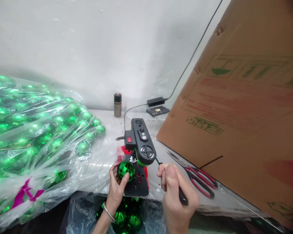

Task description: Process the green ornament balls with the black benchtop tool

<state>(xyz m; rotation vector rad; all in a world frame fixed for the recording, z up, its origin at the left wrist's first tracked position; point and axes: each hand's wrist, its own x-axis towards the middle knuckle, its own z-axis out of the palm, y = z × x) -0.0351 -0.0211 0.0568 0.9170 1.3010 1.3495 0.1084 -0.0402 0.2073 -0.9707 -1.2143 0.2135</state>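
My left hand [116,187] is closed around a shiny green faceted ball ornament [126,171]. It holds the ball over the black base plate [136,188] of a small bench drill press [143,141], against or just beside the chuck; exact contact is hard to tell. A red switch shows on the machine's side. On its right, a metal lever ends in a black handle [182,197], and my right hand [177,191] is wrapped round that handle. Red material peeks out beneath the base.
A clear plastic bag [63,130] full of green balls fills the left. Red-handled scissors [195,177] lie right, beside a large leaning cardboard box [234,107]. Behind stand a small bottle [117,105], a power adapter [157,101] and a phone [157,110]. More green balls [128,217] sit below the table edge.
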